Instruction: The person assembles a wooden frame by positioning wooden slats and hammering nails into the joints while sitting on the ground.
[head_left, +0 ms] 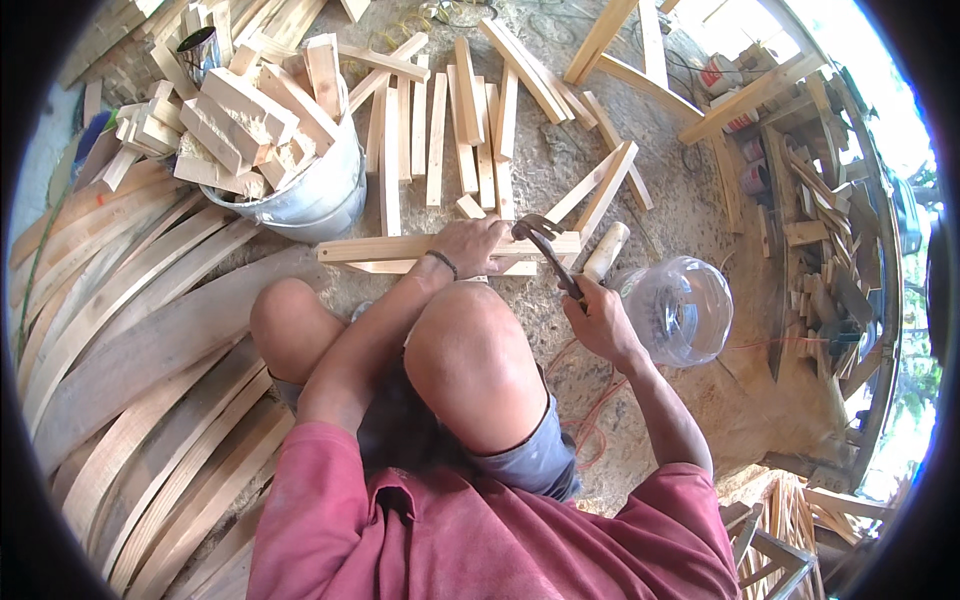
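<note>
The left hand (470, 246) lies over the beam (380, 249), touching it; whether its fingers close round it or pinch anything, I cannot tell. The beam runs left to right just beyond the 2 knees (472, 335), with more wood under its near side. The right hand (597, 315) is clenched round the handle of the hammer (552, 256), whose head hangs above the beam's right part. The beam should be stiff, fairly light and hardly slippery; its left stretch offers a clear hold, away from the head. The hammer is probably head-heavy, best gripped low on the handle. Right of it stands a clear jar (675, 310), likely light and easily dented.
</note>
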